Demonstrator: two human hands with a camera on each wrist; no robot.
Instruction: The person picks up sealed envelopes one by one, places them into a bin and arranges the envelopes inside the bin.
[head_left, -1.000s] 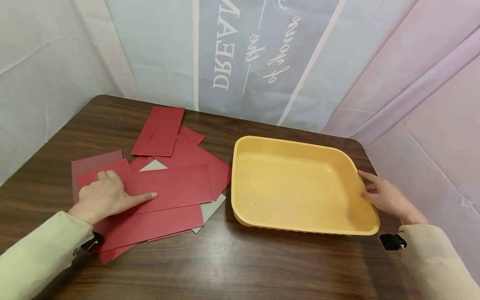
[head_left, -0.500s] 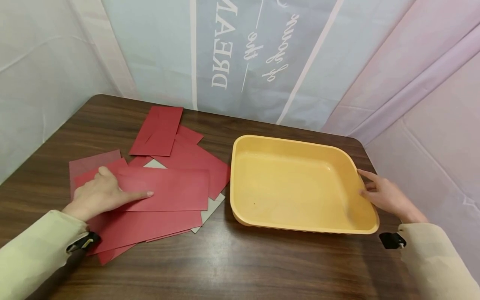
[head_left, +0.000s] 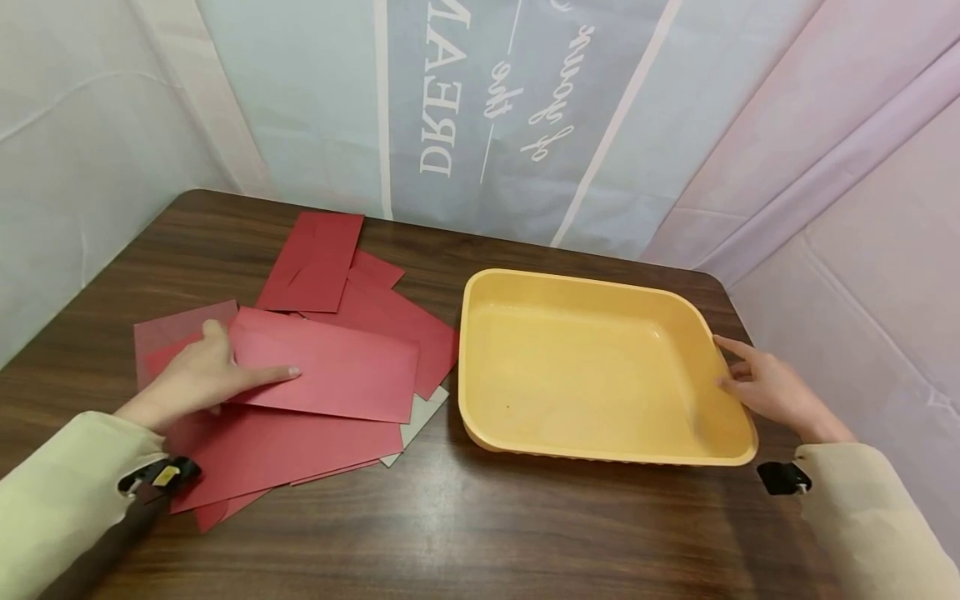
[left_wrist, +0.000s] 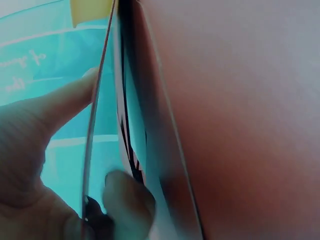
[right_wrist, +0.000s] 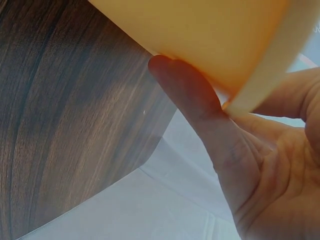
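My left hand [head_left: 197, 367] pinches the left end of a red envelope [head_left: 345, 367], its thumb on top and the fingers underneath. That envelope lifts slightly off a loose pile of red envelopes [head_left: 300, 454]; the left wrist view shows it edge-on between thumb [left_wrist: 65, 102] and curled fingers [left_wrist: 127, 205]. At the right, my right hand [head_left: 776, 396] holds the right rim of a yellow plastic basin [head_left: 570, 375]. The right wrist view has the basin wall [right_wrist: 210, 35] between the digits. Part of the pile is hidden under the held envelope and hand.
One red envelope [head_left: 315, 262] lies at the back of the pile. A greyish-white envelope [head_left: 423, 417] pokes out at its right side, near the basin. The dark wooden table [head_left: 487, 525] ends at a printed curtain [head_left: 487, 100] behind.
My left hand has slipped its fingers under the top envelope and raised its near-hand end, so it turns and tilts off the pile. The right hand and basin stay in place.
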